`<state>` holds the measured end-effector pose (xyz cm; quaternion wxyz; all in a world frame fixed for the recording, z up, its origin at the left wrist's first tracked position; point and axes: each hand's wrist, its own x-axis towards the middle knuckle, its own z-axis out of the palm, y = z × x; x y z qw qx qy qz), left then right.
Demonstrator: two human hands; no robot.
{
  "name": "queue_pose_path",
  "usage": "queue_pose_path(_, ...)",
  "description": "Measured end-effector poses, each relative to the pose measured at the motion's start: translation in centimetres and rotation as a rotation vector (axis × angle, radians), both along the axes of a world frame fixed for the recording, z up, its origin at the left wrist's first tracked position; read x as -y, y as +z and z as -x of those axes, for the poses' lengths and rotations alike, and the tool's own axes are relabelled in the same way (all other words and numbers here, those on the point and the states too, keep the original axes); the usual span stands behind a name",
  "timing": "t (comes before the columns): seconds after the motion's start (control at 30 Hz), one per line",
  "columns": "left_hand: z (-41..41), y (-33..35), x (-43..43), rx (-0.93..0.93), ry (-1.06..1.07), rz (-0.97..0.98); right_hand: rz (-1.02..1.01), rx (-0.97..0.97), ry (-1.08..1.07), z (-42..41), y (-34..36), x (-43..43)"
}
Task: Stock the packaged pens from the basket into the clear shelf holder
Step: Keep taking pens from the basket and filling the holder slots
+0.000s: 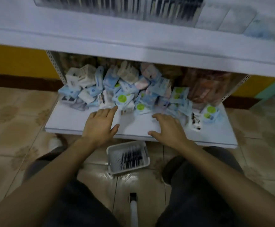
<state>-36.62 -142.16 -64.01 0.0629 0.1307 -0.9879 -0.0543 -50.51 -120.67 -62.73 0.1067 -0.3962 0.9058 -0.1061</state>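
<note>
1. Two hands, left hand (99,126) and right hand (168,128), hover palm-down over the front edge of the lower shelf (71,122), fingers spread, holding nothing.
2. The basket (110,163) sits on the floor just below that edge, between the forearms. The packaged pens (131,158) lie inside, long axis pointing toward the shelf.
3. The clear holder (117,5) stands on the upper shelf (100,38), above and beyond both hands; it is blurred.
4. Reach direction: back and down. The left hand appears slightly nearer.
</note>
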Motion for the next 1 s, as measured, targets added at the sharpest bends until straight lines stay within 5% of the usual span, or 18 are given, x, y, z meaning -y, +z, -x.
queue_pose_path(0.17, -3.3, -6.9, -0.7, 0.316, 0.143, -0.145, -0.217, 0.079, 0.015, -2.4, -7.0, -0.2)
queue_pose_path(0.37, -5.2, -17.7, -3.2, 0.454, 0.169, -0.3, -0.347, 0.24, 0.054, -4.2, -18.3, 0.7)
queue_pose_path(0.73, -0.8, -35.3, -4.5, 0.387, 0.5, -0.765, -0.474, 0.228, 0.086, -3.3, -34.9, 3.7)
queue_pose_path(1.0, 1.8, -45.0, -5.1, 0.465, 0.819, -1.048, -0.509, 0.383, -0.134, -2.0, -42.3, 6.4)
